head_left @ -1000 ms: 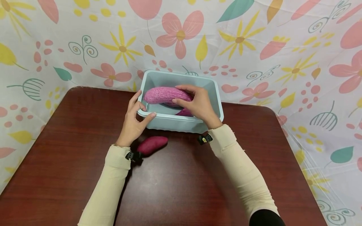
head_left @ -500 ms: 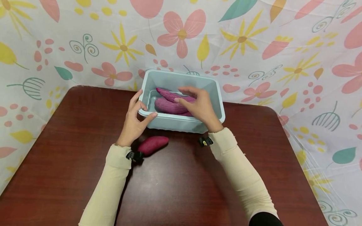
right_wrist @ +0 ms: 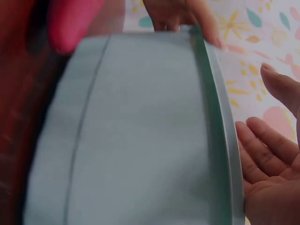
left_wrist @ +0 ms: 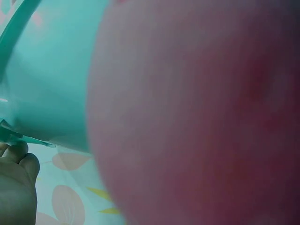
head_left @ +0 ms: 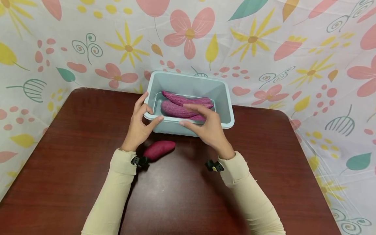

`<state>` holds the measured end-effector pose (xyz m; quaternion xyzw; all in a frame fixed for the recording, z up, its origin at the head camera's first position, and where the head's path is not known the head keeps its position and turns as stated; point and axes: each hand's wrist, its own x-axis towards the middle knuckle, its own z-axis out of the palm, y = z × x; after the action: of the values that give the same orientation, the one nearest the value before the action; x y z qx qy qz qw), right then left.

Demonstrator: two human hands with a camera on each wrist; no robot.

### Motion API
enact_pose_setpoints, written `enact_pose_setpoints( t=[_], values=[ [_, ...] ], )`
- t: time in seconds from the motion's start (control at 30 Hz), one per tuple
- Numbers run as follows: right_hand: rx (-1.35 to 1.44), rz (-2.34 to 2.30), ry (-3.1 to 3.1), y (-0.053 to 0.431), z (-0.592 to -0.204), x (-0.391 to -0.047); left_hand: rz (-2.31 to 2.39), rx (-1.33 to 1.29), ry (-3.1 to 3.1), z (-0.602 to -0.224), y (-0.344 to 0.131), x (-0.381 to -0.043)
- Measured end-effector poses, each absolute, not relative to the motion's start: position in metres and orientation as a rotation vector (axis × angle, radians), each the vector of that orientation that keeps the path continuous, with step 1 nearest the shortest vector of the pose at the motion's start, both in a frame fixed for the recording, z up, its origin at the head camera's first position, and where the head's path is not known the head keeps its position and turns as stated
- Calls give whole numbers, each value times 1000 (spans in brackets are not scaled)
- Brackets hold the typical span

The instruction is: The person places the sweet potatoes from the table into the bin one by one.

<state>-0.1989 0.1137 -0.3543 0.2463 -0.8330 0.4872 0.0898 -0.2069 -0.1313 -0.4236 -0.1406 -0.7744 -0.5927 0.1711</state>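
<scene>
A light blue plastic bin (head_left: 173, 127) stands at the table's back edge. Inside it lie several long purple vegetables (head_left: 176, 109) with streaked, wrinkled skin; their kind is hard to tell. My left hand (head_left: 137, 128) grips the bin's left front corner, thumb on the front rim and fingers over the left side. Above the bin's front rim hovers my right hand (head_left: 212, 130), thumb and fingers spread apart with nothing between them. A smooth magenta sweet potato (head_left: 159, 150) lies on the table in front of the bin, beside my left wrist; it fills much of the left wrist view.
The brown wooden table (head_left: 176, 195) reaches back to a white cloth (head_left: 188, 19) printed with flowers and leaves, which hangs close behind the bin. Small black cameras are strapped at both wrists.
One second ago my right hand held a purple vegetable over the bin. It was let go onto the others, and the hand has drawn back toward me. My left hand stays put.
</scene>
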Motion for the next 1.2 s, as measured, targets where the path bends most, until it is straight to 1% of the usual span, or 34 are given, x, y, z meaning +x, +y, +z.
enact_pose_setpoints(
  t=[0.07, 0.3, 0.47, 0.6, 0.87, 1.2],
  values=[
    [771, 1523, -2445, 112, -358, -192, -1675, -406, -2197, -423, -131, -207],
    [875, 1664, -2374, 107, -367, -173, -1682, -418, -2197, -400, -128, -192],
    [951, 1726, -2313, 106, -373, -167, -1679, -424, -2191, -397, -127, -190],
    [1004, 1746, -2303, 104, -380, -166, -1680, -424, -2188, -399, -127, -191],
    [997, 1773, -2386, 97, -400, -168, -1657, -429, -2190, -426, -133, -209],
    [986, 1719, -2507, 87, -429, -174, -1650, -442, -2174, -427, -135, -208]
  ],
)
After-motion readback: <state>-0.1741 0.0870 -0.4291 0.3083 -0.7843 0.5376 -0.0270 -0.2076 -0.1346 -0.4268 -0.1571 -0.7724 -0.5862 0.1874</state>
